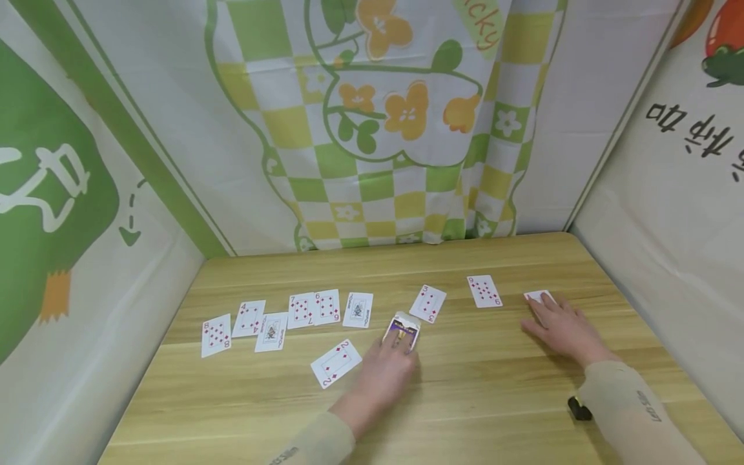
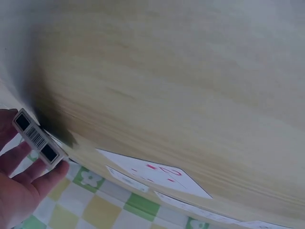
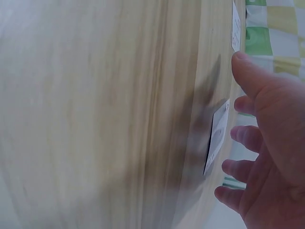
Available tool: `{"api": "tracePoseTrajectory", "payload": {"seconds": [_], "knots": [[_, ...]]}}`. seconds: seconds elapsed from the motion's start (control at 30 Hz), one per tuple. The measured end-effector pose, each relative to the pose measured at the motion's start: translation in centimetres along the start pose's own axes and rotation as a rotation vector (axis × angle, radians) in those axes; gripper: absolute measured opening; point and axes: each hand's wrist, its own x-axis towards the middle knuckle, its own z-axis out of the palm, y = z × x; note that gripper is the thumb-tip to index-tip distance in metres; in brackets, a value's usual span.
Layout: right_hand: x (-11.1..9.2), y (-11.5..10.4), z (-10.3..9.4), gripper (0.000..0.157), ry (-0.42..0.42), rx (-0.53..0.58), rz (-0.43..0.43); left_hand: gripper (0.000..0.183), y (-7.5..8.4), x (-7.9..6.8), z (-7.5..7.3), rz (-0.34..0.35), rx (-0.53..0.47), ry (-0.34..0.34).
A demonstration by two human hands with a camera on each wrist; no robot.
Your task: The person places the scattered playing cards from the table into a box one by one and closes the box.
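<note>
My left hand (image 1: 386, 374) grips a purple and white playing card box (image 1: 402, 328), fingers around its sides. In the left wrist view the barcoded end of the box (image 2: 37, 137) faces the camera. Just left of that hand lies the two of diamonds (image 1: 336, 363). Over at the right, my right hand (image 1: 564, 328) is spread above a card (image 1: 539, 297) that it partly covers. The right wrist view shows this card (image 3: 218, 136) flat on the table, below the loosely extended fingers; whether a fingertip touches it I cannot tell.
Several face-up cards lie in a loose row: eight of diamonds (image 1: 216, 336), four (image 1: 248, 318), jokers (image 1: 270, 332), seven (image 1: 301, 310), six (image 1: 327, 306), three (image 1: 427, 303) and nine (image 1: 484, 291). Printed cloth (image 1: 378, 194) hangs behind the wooden table (image 1: 465, 413).
</note>
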Motion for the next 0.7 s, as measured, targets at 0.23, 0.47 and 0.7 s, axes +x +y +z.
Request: {"api": "tracePoseTrajectory", "payload": {"seconds": [0.23,0.47,0.7], "knots": [[-0.4,0.3,-0.3,0.072,0.001,0.006,0.021,0.032,-1.9,-0.9,-0.8,0.095,0.024,0.077],[0.0,0.8,-0.2,0.07,0.042,0.052,0.048,0.04,-3.8,-1.5,-2.3,0.197,0.114,0.168],[0.0,1.2,-0.9,0.048,0.188,0.07,0.13,0.042,-5.4,-1.3,-4.6,0.264,0.111,0.322]]}}
